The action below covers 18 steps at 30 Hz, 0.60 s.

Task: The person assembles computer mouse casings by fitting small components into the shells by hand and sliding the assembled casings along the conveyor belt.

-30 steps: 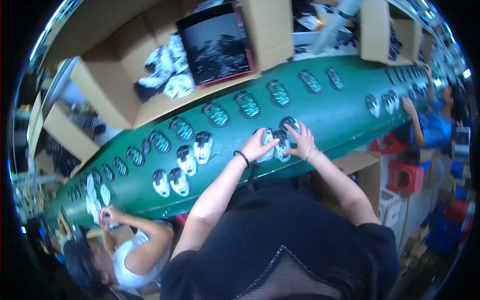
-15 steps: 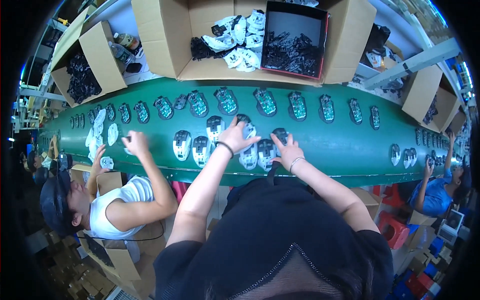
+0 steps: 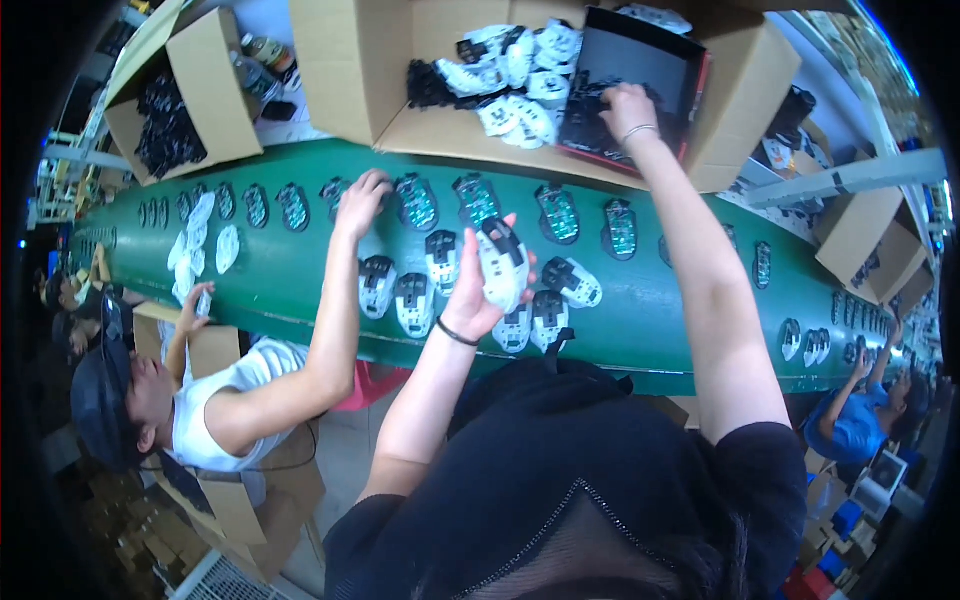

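My left hand (image 3: 470,305) holds a white-and-black computer mouse shell (image 3: 503,268) above the green belt, thumb on one side and fingers on the other. Several similar mouse shells (image 3: 414,303) lie around it on the belt. My right hand (image 3: 630,112) reaches into a dark, red-edged box (image 3: 640,42) and touches the small black plastic parts (image 3: 583,125) there. Its fingers are bent together; what they grip, if anything, is hidden. Beyond my left hand runs a row of mouse bases with green circuit boards (image 3: 558,213).
A large carton (image 3: 340,75) at the belt's far side holds the box and a pile of white shells (image 3: 520,120). On the left, a co-worker's hand (image 3: 362,200) reaches over the row of bases. More white shells (image 3: 190,250) lie on the green belt (image 3: 690,330) there.
My left hand has lifted a mouse shell off the belt. My right hand has left the shells and reached up into the box. The co-worker's arm has moved right, to the row of bases.
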Each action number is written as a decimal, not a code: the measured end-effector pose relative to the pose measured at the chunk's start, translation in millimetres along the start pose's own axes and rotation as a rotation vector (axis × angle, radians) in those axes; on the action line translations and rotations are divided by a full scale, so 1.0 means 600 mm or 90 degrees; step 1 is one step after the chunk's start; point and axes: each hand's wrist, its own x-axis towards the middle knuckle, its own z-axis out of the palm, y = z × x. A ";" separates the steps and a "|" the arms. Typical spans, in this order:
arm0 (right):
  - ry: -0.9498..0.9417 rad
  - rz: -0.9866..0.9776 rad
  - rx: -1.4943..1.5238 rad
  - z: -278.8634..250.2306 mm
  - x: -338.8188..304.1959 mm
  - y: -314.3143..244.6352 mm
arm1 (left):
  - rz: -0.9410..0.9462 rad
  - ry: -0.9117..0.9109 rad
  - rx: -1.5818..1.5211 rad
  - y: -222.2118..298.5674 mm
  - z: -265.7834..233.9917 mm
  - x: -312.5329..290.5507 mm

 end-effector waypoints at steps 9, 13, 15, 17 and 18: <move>0.118 -0.025 0.229 -0.009 -0.007 0.028 | 0.025 0.162 0.094 0.009 -0.004 -0.024; -0.096 0.246 0.719 -0.035 -0.016 0.032 | 0.007 0.150 0.110 -0.005 0.012 -0.027; -0.148 0.245 1.169 -0.061 -0.035 0.014 | 0.000 0.141 0.105 -0.011 0.014 -0.029; -0.218 0.159 1.300 -0.093 -0.070 -0.006 | -0.003 0.124 0.085 -0.013 0.022 -0.033; -0.223 0.152 1.304 -0.103 -0.090 -0.021 | -0.002 0.131 0.099 -0.014 0.024 -0.033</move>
